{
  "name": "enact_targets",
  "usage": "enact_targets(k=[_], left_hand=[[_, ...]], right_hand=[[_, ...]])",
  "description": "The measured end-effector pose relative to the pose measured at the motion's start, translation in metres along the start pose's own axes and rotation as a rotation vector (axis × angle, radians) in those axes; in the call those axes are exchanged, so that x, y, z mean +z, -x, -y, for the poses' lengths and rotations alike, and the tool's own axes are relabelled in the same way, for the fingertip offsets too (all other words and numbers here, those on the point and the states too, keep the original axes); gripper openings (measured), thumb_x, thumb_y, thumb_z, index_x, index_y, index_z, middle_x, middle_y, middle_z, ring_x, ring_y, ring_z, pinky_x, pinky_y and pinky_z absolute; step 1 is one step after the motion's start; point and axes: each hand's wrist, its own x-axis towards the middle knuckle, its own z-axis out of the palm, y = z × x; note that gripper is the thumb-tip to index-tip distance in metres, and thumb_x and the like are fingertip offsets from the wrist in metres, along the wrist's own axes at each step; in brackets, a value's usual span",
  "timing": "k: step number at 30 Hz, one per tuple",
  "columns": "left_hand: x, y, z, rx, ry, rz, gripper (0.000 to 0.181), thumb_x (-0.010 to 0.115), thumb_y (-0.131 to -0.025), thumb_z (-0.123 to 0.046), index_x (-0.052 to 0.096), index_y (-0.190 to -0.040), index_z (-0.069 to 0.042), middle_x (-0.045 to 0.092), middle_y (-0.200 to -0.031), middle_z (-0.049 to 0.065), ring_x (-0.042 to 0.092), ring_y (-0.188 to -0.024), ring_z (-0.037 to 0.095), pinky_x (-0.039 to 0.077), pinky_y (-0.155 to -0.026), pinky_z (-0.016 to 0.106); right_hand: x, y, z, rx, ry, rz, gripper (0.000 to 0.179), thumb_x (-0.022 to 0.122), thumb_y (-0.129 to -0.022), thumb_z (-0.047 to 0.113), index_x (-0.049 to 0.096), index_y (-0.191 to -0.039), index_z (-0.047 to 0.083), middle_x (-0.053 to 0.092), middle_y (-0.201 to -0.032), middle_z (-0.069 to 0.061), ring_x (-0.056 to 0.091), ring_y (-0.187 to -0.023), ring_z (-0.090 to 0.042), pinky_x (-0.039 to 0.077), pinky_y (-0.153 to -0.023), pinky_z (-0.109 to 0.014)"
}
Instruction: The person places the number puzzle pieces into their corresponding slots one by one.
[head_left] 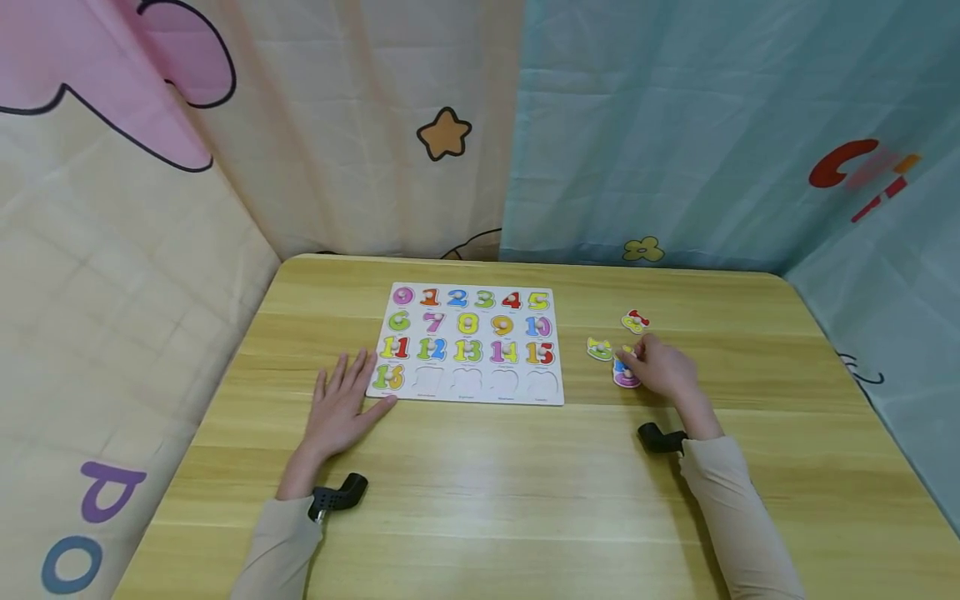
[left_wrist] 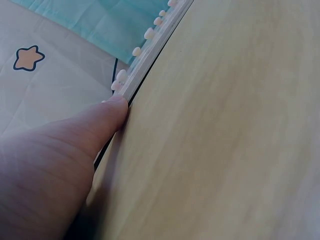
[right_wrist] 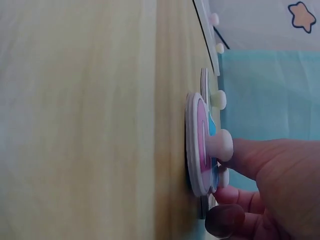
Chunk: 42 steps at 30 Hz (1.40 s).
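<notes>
A white number puzzle board (head_left: 465, 393) lies on the table, with colourful number pieces in its upper rows and 16 at the left of its bottom row. My left hand (head_left: 342, 410) is spread flat at the board's lower left corner, its thumb (left_wrist: 107, 117) against the front edge. At the right, my right hand (head_left: 666, 367) pinches a knob (right_wrist: 223, 177) of a puzzle piece mostly hidden by the fingers. The pink-and-blue piece (head_left: 627, 379) lies right at those fingertips. Beside it are a green-and-yellow piece (head_left: 599, 349) and a red-and-yellow piece (head_left: 636, 322).
The wooden table (head_left: 465, 500) stands against printed curtains (head_left: 360, 150) at the back and sides. Several outlined recesses (head_left: 467, 383) show in the board's bottom row. Each wrist wears a black camera mount, the left one (head_left: 339, 493) close over the table.
</notes>
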Motion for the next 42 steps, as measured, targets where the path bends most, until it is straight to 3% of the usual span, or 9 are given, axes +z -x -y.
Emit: enact_targets(k=[7, 16, 20, 27, 42], left_hand=[[-0.001, 0.000, -0.002, -0.003, 0.004, -0.001, 0.083, 0.046, -0.093, -0.058, 0.015, -0.153, -0.010, 0.012, -0.157, 0.012, -0.003, -0.142, 0.035, -0.009, -0.108, 0.055], [0.000, -0.001, -0.001, -0.002, -0.001, 0.004, 0.082, 0.045, -0.093, -0.058, 0.014, -0.153, -0.011, 0.011, -0.157, 0.011, -0.004, -0.142, 0.034, -0.010, -0.108, 0.054], [0.000, -0.001, 0.000, -0.004, -0.003, 0.001, 0.083, 0.046, -0.093, -0.058, 0.014, -0.153, -0.011, 0.011, -0.157, 0.011, -0.004, -0.142, 0.034, -0.010, -0.108, 0.053], [0.001, -0.001, 0.001, -0.005, -0.008, 0.003, 0.082, 0.045, -0.093, -0.058, 0.014, -0.153, -0.011, 0.011, -0.157, 0.011, -0.004, -0.142, 0.034, -0.010, -0.109, 0.053], [0.001, 0.000, 0.001, -0.004, -0.008, -0.004, 0.082, 0.046, -0.093, -0.058, 0.015, -0.153, -0.011, 0.012, -0.157, 0.011, -0.003, -0.142, 0.033, -0.010, -0.109, 0.053]], right_hand=[[-0.001, -0.003, -0.002, -0.031, 0.000, -0.014, 0.033, 0.057, -0.094, 0.035, 0.049, -0.090, 0.002, 0.046, -0.064, -0.004, 0.044, -0.056, -0.020, 0.030, -0.048, -0.031], [-0.005, -0.010, -0.001, -0.062, -0.009, -0.183, 0.031, 0.060, -0.094, 0.032, 0.048, -0.089, 0.004, 0.048, -0.064, -0.005, 0.047, -0.054, -0.023, 0.031, -0.046, -0.033], [-0.007, -0.013, 0.009, -0.078, -0.003, -0.196, 0.031, 0.059, -0.094, 0.034, 0.048, -0.090, 0.005, 0.049, -0.064, -0.005, 0.049, -0.055, -0.023, 0.032, -0.046, -0.033], [0.009, -0.021, 0.045, -0.153, -0.010, -0.113, 0.031, 0.060, -0.093, 0.035, 0.049, -0.091, 0.006, 0.049, -0.062, -0.002, 0.047, -0.051, -0.019, 0.032, -0.045, -0.032], [0.046, -0.025, 0.145, -0.324, -0.002, 0.022, 0.030, 0.063, -0.091, 0.040, 0.052, -0.084, 0.013, 0.048, -0.061, 0.000, 0.044, -0.052, -0.017, 0.030, -0.048, -0.029]])
